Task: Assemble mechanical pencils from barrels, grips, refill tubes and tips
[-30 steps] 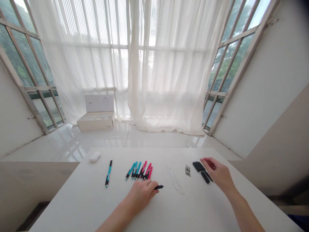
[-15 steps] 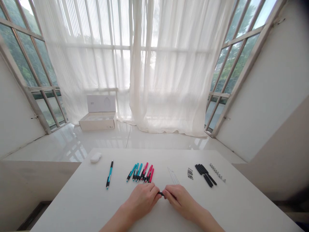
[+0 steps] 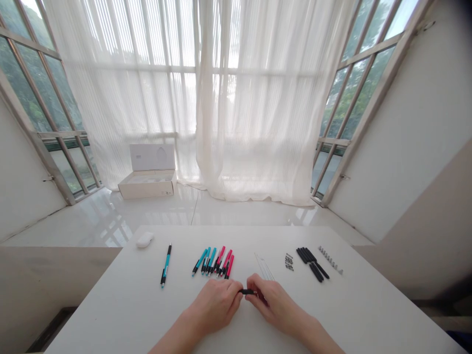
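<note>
Both my hands meet low over the white table (image 3: pixel 121 305). My left hand (image 3: pixel 216 304) and my right hand (image 3: pixel 269 301) pinch the two ends of a short black pen part (image 3: pixel 247 291). Just beyond them lies a cluster of several teal and pink pen barrels (image 3: pixel 215 261). Thin clear refills (image 3: pixel 264 264) lie next to my right hand. Farther right are small metal springs (image 3: pixel 288 261), a pile of black pen pieces (image 3: pixel 311 262) and a row of small silver tips (image 3: pixel 330 260).
A single assembled teal pen (image 3: pixel 165 264) lies to the left, with a small white case (image 3: pixel 144 239) near the table's far left corner. An open white box (image 3: pixel 149 174) sits on the glossy floor by the curtained windows.
My right hand came back from the black pieces at the right and joined my left hand on the black part. The row of silver tips is uncovered now.
</note>
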Demonstrator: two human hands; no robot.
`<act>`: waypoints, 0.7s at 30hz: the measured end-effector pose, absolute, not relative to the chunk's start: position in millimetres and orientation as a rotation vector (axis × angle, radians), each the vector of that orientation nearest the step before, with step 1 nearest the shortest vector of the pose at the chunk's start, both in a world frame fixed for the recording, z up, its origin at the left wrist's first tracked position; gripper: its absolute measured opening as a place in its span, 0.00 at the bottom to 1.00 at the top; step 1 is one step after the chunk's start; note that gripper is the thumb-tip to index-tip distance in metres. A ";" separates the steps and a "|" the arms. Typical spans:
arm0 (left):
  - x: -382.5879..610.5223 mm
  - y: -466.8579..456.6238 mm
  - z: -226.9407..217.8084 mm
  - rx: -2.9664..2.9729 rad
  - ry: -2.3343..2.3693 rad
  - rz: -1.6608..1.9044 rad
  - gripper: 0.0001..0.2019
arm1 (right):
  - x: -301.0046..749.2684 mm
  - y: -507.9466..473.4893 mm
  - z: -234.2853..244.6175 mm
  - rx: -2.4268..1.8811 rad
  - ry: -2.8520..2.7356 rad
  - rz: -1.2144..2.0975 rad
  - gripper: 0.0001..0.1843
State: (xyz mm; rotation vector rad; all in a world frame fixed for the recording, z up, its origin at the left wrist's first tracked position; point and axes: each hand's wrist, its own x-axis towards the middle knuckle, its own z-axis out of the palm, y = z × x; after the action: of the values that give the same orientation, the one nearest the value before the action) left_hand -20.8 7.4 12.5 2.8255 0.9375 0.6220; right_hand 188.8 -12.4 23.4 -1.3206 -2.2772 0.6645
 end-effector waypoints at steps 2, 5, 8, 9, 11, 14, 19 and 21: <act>-21.0 7.6 13.9 2.840 0.911 0.650 0.09 | 188.4 -12.8 25.0 -1.333 -2.271 0.669 0.03; -20.9 8.9 13.1 2.823 0.926 0.670 0.08 | 188.1 -13.0 26.9 -1.371 -2.260 0.688 0.05; -20.4 10.8 9.8 2.785 0.975 0.661 0.05 | 188.5 -11.9 26.4 -1.396 -2.265 0.656 0.08; -20.1 11.4 8.5 2.772 0.995 0.657 0.04 | 188.7 -11.4 25.6 -1.393 -2.276 0.635 0.10; -19.7 11.8 6.6 2.754 1.023 0.654 0.04 | 189.1 -10.3 23.6 -1.378 -2.302 0.599 0.16; -19.5 10.8 6.0 2.738 1.019 0.679 0.03 | 189.6 -9.4 21.5 -1.345 -2.301 0.577 0.18; -20.2 8.8 9.1 2.763 0.948 0.777 0.07 | 190.7 -11.1 23.9 -1.304 -2.228 0.593 0.08; -20.3 9.6 9.5 2.771 0.945 0.801 0.08 | 190.8 -12.4 25.6 -1.279 -2.216 0.616 0.06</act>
State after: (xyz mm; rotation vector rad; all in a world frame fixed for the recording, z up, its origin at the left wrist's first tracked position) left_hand -20.3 9.6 9.5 2.7706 0.9452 0.8012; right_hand 190.8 -12.4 25.6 -1.2795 -2.2157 0.6159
